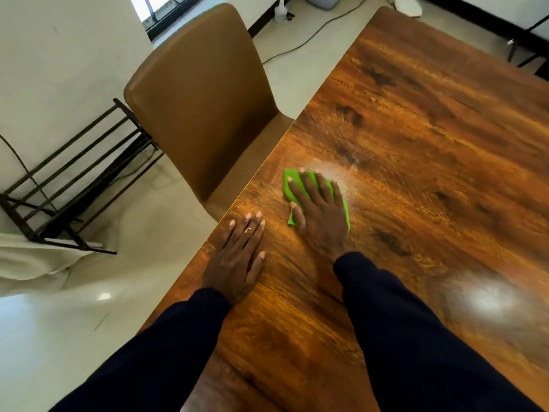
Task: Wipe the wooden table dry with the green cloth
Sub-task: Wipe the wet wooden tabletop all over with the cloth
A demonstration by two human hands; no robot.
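Right hand (pixel 319 209) lies flat on the green cloth (pixel 292 181), fingers spread and straight, pressing it down onto the wooden counter (pixel 430 144). It is not gripping, just palm and fingers on top. The cloth sits near the counter's left edge, bright corners showing past the fingertips and beside the thumb. Just beyond the fingertips a pale, misty film (pixel 329 171) lies on the wood grain. Left hand (pixel 237 257) rests flat on the bare wood beside it, fingers straight and together, close to the edge, holding nothing. Both arms wear dark navy sleeves (pixel 416 337). A tan chair (pixel 202 108) stands against the counter's left edge, with a dark metal rack (pixel 74 179) on the floor further left.
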